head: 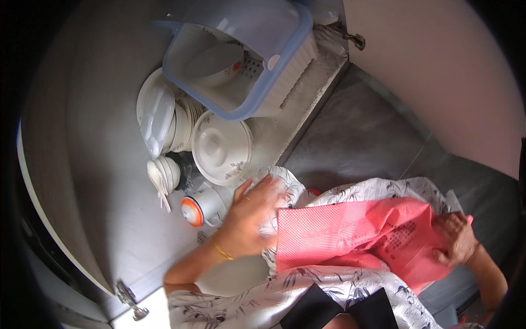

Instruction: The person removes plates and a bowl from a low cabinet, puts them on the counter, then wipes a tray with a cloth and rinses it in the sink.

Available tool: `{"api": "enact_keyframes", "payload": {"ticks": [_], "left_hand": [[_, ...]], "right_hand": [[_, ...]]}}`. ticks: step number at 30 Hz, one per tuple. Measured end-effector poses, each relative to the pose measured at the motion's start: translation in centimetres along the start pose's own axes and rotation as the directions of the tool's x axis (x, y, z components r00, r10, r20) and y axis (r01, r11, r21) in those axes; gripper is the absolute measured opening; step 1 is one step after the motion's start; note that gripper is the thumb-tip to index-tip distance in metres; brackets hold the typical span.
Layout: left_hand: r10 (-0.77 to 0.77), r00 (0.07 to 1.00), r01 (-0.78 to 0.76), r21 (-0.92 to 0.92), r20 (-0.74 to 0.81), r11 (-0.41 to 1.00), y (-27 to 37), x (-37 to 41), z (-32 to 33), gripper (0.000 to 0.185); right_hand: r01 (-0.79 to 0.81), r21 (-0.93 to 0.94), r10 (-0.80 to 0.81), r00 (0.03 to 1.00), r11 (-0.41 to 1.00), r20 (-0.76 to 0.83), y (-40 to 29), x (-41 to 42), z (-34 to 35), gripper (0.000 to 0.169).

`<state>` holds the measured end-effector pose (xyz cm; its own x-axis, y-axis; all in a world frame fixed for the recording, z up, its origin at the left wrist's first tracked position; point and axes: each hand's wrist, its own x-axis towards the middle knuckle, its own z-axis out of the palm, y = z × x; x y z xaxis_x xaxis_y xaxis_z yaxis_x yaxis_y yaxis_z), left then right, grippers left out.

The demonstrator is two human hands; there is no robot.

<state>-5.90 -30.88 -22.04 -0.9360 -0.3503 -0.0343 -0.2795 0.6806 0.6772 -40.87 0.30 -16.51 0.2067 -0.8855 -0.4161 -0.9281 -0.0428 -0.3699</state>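
Observation:
A pink woven plastic sheet or bag (328, 224) with dark printing lies over my lap, across light clothing with a dark leaf pattern. My left hand (250, 216), blurred, has its fingers spread over the patterned fabric at the sheet's left edge, with nothing visible in its grasp. At the other end, the fingers of my right hand (455, 238) are curled on the pink material, and a bit of it sticks out past them. Left of my left hand is a white mug (211, 203) with an orange-rimmed lid. A white lidded dish (222, 146) stands just beyond.
A blue-rimmed plastic dish box (250, 103) holds a white bowl (218, 66). Stacked bowls and plates (181, 127) and white spoons (158, 177) sit beside it in the cabinet. Metal hinges (131, 302) show at the door. A pale cabinet door (444, 82) stands at right above dark floor tiles (370, 135).

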Motion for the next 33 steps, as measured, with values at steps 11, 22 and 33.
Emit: {"api": "enact_keyframes", "payload": {"ticks": [11,22,33], "left_hand": [[0.354,0.935,-0.353,0.17,0.024,0.92,-0.1,4.4,10.8,0.028],[0.316,0.881,-0.352,0.044,0.352,0.935,1.2,4.5,12.2,0.039],[0.228,0.918,-0.256,0.045,0.324,0.966,-0.5,2.8,11.2,0.028]], "right_hand": [[0.186,0.041,-0.168,0.949,0.982,-0.267,2.9,-3.2,8.0,0.045],[0.382,0.165,-0.348,0.916,0.909,-0.201,8.8,-2.8,11.6,0.037],[0.415,0.191,-0.402,0.91,0.89,-0.105,14.0,-3.1,11.1,0.039]]}}
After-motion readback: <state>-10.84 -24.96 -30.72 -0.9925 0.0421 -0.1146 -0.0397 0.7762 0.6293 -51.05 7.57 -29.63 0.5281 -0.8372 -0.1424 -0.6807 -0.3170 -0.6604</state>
